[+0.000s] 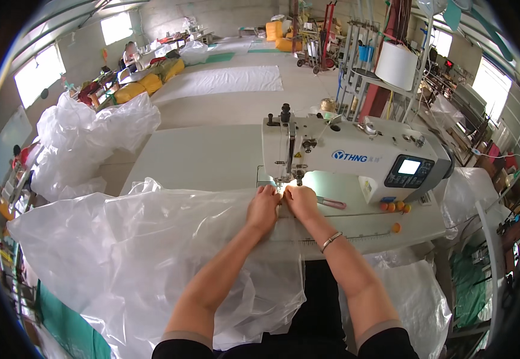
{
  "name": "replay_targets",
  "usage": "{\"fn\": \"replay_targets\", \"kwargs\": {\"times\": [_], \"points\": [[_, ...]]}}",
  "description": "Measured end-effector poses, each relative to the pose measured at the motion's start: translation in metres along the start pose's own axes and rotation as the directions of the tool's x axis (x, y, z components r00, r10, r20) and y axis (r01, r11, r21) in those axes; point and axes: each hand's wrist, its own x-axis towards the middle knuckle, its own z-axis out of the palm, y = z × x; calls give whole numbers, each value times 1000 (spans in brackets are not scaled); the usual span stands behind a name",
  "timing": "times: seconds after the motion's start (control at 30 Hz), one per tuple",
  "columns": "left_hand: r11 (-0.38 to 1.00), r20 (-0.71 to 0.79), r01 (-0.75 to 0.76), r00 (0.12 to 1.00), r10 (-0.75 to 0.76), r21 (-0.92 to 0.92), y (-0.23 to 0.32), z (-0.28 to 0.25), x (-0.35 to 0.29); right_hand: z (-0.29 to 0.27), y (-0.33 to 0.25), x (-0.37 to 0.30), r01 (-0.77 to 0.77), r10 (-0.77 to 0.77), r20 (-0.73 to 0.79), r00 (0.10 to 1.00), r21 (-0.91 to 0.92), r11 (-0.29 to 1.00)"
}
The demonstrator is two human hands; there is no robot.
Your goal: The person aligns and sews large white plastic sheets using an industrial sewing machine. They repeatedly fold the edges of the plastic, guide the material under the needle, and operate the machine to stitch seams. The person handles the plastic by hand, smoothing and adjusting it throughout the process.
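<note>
Both my hands are at the needle area of a white sewing machine (331,143), under its lit head. My left hand (264,209) is closed on the edge of a large clear plastic sheet (134,245). Close beside it, my right hand (300,201) has its fingers pinched together at the same spot, on the sheet's edge by the needle. The fingertips nearly touch, and the bit between them is too small to make out. The sheet spreads left over the table and hangs off its front edge. A bracelet circles my right wrist.
Right of my hands lie a pink-handled tool (331,203) and several small orange balls (396,227). A thread stand with a big white spool (396,66) rises behind the machine. More crumpled plastic (86,137) is heaped at left. Other people sit farther off, left.
</note>
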Motion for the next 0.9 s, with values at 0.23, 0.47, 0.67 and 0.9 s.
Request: {"fn": "replay_targets", "kwargs": {"times": [0.23,0.47,0.67,0.9], "points": [[997,-85,-5,996,-1,-74,-4,9,2,5,10,-10,202,-200,-88,976,16,979],[1000,-7,-13,1000,13,26,0,4,-1,-27,-8,-18,-7,2,51,999,79,997],[998,-25,-43,999,44,41,-1,12,1,-8,-1,-9,-83,85,29,996,-46,995],[998,-72,-18,997,14,-64,-11,18,1,-19,-26,-3,-328,325,122,938,10,944]]}}
